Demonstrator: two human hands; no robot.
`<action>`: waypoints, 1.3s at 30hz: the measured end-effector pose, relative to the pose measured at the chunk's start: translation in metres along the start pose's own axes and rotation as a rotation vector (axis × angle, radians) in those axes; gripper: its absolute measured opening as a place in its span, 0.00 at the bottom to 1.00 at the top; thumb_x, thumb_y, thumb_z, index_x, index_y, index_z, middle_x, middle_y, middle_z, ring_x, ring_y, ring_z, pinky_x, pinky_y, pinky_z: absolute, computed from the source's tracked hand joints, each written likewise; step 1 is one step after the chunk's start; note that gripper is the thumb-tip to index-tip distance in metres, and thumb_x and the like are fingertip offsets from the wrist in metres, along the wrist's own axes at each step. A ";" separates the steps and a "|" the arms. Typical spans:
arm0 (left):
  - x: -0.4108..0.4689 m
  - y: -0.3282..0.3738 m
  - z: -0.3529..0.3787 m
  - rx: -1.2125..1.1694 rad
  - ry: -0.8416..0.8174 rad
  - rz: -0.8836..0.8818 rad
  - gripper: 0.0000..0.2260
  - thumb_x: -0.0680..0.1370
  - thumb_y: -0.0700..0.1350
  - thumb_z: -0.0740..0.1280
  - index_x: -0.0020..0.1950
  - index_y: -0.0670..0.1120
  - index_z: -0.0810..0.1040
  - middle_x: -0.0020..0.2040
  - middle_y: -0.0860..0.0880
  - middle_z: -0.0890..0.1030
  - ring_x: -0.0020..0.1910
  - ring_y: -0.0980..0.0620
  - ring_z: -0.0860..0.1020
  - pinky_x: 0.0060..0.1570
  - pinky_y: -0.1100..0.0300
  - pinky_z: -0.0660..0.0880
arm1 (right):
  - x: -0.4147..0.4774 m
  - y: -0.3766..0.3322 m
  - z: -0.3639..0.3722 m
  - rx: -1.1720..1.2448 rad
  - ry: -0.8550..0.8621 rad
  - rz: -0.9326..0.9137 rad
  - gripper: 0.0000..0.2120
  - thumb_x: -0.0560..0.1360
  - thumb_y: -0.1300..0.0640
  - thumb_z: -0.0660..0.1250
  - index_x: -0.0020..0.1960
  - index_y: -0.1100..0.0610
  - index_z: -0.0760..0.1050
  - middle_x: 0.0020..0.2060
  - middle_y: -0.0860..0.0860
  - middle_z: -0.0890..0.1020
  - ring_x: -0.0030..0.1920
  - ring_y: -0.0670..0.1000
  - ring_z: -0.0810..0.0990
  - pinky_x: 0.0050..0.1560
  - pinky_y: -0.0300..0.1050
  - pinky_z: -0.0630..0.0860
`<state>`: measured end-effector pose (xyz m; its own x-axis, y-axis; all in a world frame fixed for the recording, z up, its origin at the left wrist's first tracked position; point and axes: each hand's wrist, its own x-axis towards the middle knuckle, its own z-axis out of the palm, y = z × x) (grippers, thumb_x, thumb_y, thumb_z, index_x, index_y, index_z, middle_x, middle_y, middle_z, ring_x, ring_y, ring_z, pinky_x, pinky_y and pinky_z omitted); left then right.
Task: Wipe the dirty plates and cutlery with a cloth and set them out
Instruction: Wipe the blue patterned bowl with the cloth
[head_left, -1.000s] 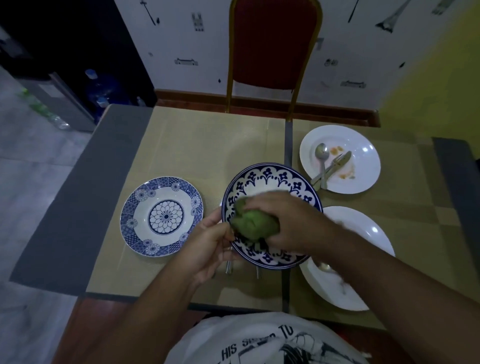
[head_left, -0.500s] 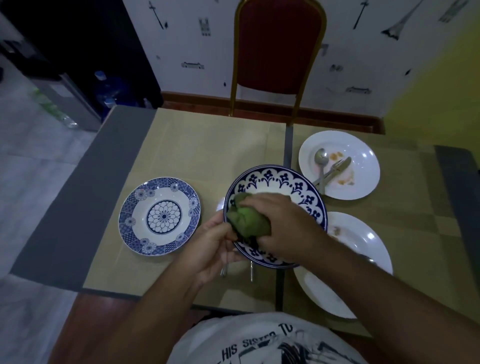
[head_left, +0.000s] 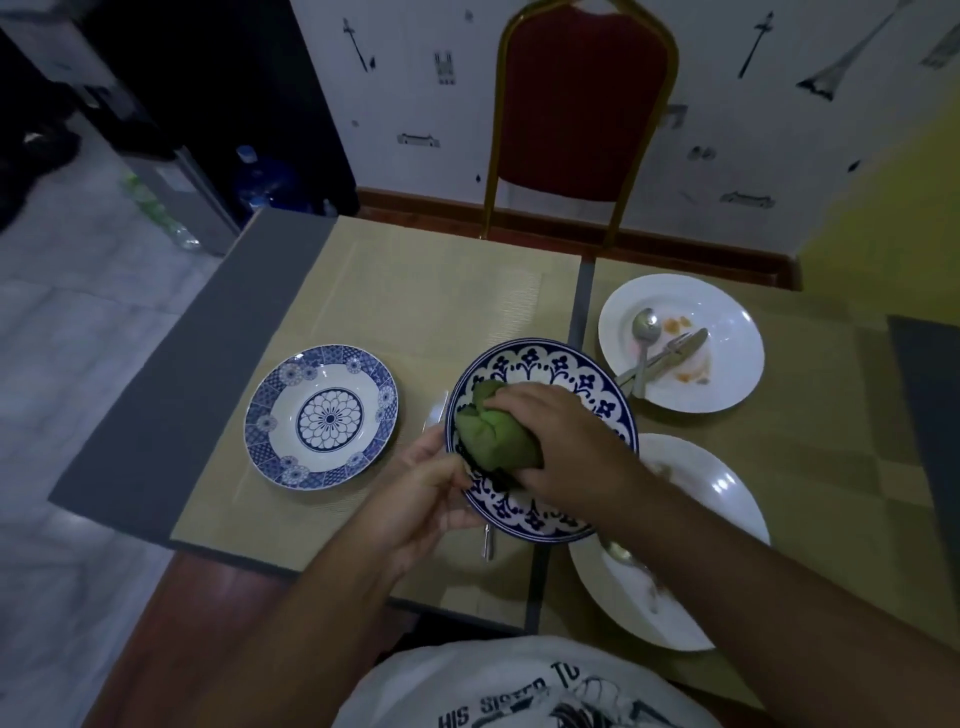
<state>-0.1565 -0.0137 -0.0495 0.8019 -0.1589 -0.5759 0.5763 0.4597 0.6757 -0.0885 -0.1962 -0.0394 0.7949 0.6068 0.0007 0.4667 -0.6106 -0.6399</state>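
Blue-rimmed plate (head_left: 563, 364), centre of surface (head_left: 415, 291), held at a tilt. Gripped at its 8 o'clock rim by left hand (head_left: 415, 493). Covered on top by right hand (head_left: 566, 441), fingers curled round bunched green cloth (head_left: 493, 434) pressed into the well. At 9 o'clock, apart: second patterned plate (head_left: 322, 415), flat. At 2 o'clock: far white plate (head_left: 727, 317), stained, with spoon (head_left: 644, 332). At 4 o'clock: near white plate (head_left: 717, 483), partly under right forearm.

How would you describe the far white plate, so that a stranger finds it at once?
Find the red chair beyond the table. Right of it lies the far white plate. Unlike the nearer white plate, nothing covers it, and its cutlery lies in plain view.
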 end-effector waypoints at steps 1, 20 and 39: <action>0.000 0.000 0.001 -0.006 0.018 -0.001 0.25 0.69 0.30 0.61 0.62 0.48 0.82 0.57 0.39 0.84 0.50 0.42 0.83 0.45 0.42 0.83 | 0.003 0.002 -0.004 -0.004 0.033 0.021 0.34 0.64 0.59 0.75 0.68 0.47 0.70 0.64 0.45 0.74 0.65 0.46 0.69 0.66 0.46 0.67; 0.037 0.098 -0.083 0.076 0.258 0.035 0.20 0.75 0.29 0.61 0.59 0.46 0.83 0.54 0.42 0.86 0.50 0.45 0.86 0.47 0.37 0.82 | 0.066 -0.015 -0.016 0.058 0.224 0.121 0.34 0.64 0.65 0.71 0.67 0.46 0.70 0.63 0.44 0.73 0.62 0.44 0.72 0.59 0.41 0.70; 0.181 0.227 -0.228 0.108 0.306 0.019 0.19 0.78 0.29 0.65 0.60 0.50 0.79 0.47 0.45 0.88 0.45 0.45 0.87 0.36 0.47 0.83 | 0.258 -0.028 0.052 -0.029 0.205 0.324 0.32 0.65 0.62 0.73 0.66 0.46 0.72 0.63 0.46 0.75 0.61 0.53 0.73 0.59 0.55 0.74</action>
<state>0.0834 0.2611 -0.1048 0.7373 0.1264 -0.6636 0.5884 0.3625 0.7228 0.0831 0.0036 -0.0610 0.9628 0.2670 -0.0423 0.1867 -0.7700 -0.6102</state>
